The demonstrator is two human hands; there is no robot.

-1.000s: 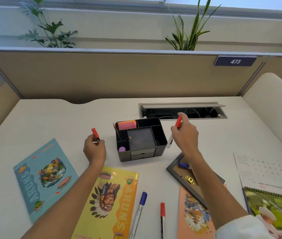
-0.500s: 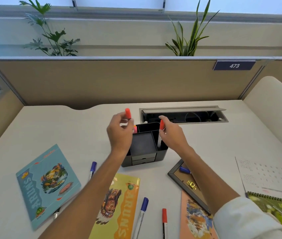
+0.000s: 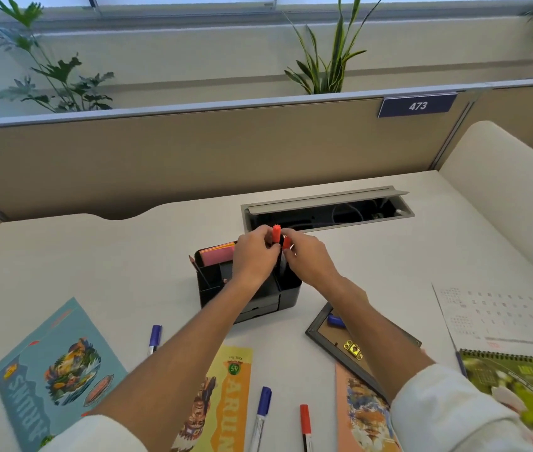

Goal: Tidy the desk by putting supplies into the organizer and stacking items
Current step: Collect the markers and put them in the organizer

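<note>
Head cam: left hand (image 3: 253, 256) pinches a red-capped pen (image 3: 276, 233), right hand (image 3: 307, 257) pinches another red-capped one (image 3: 286, 243), both right over the black organizer (image 3: 288, 296) (mid-worktop (image 3: 95, 272)). More pens (image 3: 263, 409) lie near the notebooks.

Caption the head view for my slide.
Both hands, left and right, lower red-capped pens into the black organizer; more pens and notebooks lie on the desk.
</note>
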